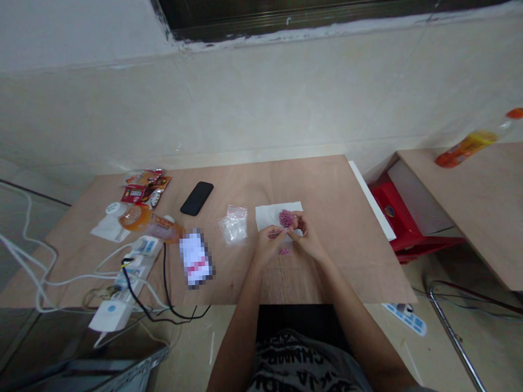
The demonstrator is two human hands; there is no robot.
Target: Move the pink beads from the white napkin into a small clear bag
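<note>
Both my hands meet over a white sheet of paper (266, 214) on the wooden table. Beside the fingers lies a round cluster of small pink beads (285, 218). My left hand (269, 245) is closed, with a thin pinkish piece, too small to name, at its fingertips. My right hand (307, 235) is closed as well, its fingertips pinched close to the left ones at the cluster's lower right edge. What it holds, if anything, is hidden. A smaller pink patch (283, 251) shows on the table between my wrists.
Left of the paper are clear plastic bags (234, 225), a lit phone (196, 259) and a dark phone (197, 199). Farther left lie an orange drink bottle (150, 223), snack packets (146, 186) and a power strip (132, 274) with cables. Another bottle (471, 147) is on the right table.
</note>
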